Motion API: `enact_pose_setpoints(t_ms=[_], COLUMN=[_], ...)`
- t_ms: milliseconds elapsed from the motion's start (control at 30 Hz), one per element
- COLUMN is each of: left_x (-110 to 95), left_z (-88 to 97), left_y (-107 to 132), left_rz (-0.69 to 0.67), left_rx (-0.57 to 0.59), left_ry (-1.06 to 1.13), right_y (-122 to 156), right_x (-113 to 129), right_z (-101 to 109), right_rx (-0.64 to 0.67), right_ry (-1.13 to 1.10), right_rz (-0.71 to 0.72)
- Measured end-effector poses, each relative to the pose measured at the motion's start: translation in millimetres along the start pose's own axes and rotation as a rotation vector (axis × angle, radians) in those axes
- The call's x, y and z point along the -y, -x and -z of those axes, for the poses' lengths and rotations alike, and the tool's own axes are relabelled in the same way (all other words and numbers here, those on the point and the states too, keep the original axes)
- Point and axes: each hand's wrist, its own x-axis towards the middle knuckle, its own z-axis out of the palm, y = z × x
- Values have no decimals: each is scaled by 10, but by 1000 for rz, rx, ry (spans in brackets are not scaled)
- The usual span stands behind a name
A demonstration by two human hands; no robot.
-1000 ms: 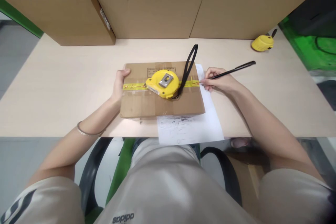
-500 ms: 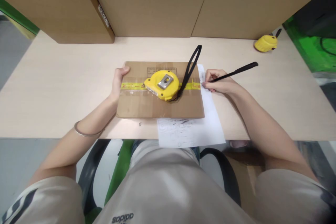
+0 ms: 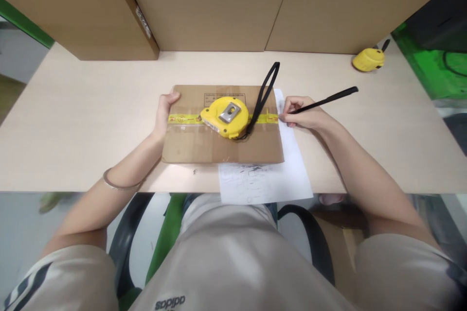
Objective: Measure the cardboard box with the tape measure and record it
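Note:
My left hand [image 3: 165, 112] grips the left edge of a small taped cardboard box [image 3: 197, 148], its thumb on the top and the other fingers hidden. A yellow tape measure [image 3: 219, 112] with a metal clip and a black wrist strap [image 3: 268, 90] lies on the box, above a strip of yellow printed tape [image 3: 182, 119]. My right hand [image 3: 301, 112] is closed around a black pen [image 3: 328, 99], its tip close to the box's right edge. Under the box lies a white sheet of paper [image 3: 270, 184] with black marks, reaching over the table's front edge.
Large cardboard boxes [image 3: 211, 9] stand along the back of the pale table [image 3: 91, 107], with another box [image 3: 73, 19] at the back left. A second yellow tape measure [image 3: 368, 60] sits at the back right. A black chair arm [image 3: 127, 243] shows below the table.
My hands, the box and the pen hold nearly the same place. At the left, a blurred greenish shape on the floor beyond the table has shifted.

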Motion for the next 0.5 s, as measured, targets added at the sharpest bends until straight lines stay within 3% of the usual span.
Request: enact_pose_setpoints(t_ms=[167, 300, 500], left_x=[-32, -13, 29], left_z=[-36, -93, -76], left_y=[32, 61, 55], left_rz=[-10, -85, -128], left_rx=[-56, -131, -63], left_ry=[-43, -45, -91], right_y=[93, 164, 245], right_x=[94, 209, 422], right_z=[16, 9, -56], right_rx=[-43, -99, -235], right_ry=[183, 463, 748], right_rz=[-57, -133, -188])
